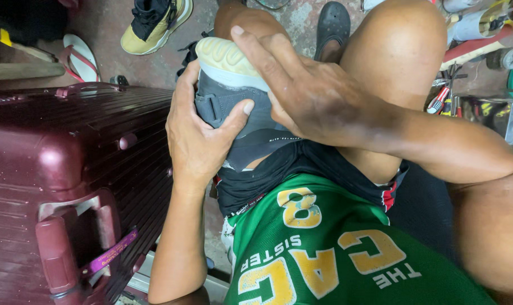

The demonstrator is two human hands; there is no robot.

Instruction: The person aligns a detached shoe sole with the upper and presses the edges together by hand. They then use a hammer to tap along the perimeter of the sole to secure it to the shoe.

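A grey sneaker (pixel 234 101) with a pale cream sole (pixel 225 59) rests on my lap, sole turned up and away from me. My left hand (pixel 197 133) grips its side, thumb pressed across the grey upper. My right hand (pixel 301 90) lies over the shoe from the right, with the fingers stretched along the sole edge and the palm covering part of the upper. The shoe's far end is hidden behind my hands and knee.
A dark red hard-shell suitcase (pixel 59 181) lies close on my left. On the floor ahead are a yellow and black sneaker (pixel 155 22), a flip-flop (pixel 80 56) and a black shoe (pixel 332 25). Hand tools (pixel 445 99) and clutter sit at the right.
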